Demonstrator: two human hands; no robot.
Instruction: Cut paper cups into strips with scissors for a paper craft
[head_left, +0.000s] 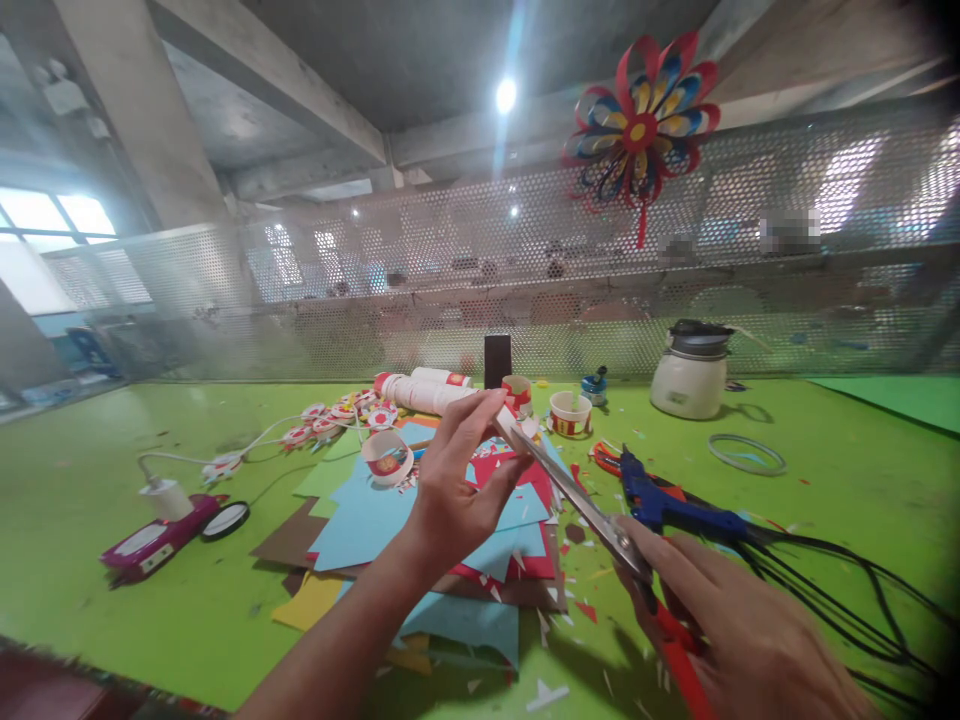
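On the left of the green table (67, 450) is a purple power strip (135, 550) with a white plug (166, 500) in it. A round black thing (225, 520) lies just beside it. Farther back, there are small red and white paper shapes (322, 425) in a bunch. Next to them, a long stack of paper cups (420, 392) lies on its side. Nearer, one paper cup (397, 470) sits by blue, red, brown and yellow paper sheets (367, 535).

The left hand (461, 465) is over the sheets, in the middle. Its fingers and thumb pinch a small white piece (505, 420) with a bit of red. The tips of the scissors (574, 490) are right at that piece, and the blades look almost together. The right hand (720, 600), near and to the right, is wrapped around the red handles. Little paper scraps (547, 697) lie below. Farther right are a blue glue gun (679, 510) with black cords, a white jug (688, 385) at the back, and a thin ring (746, 455).
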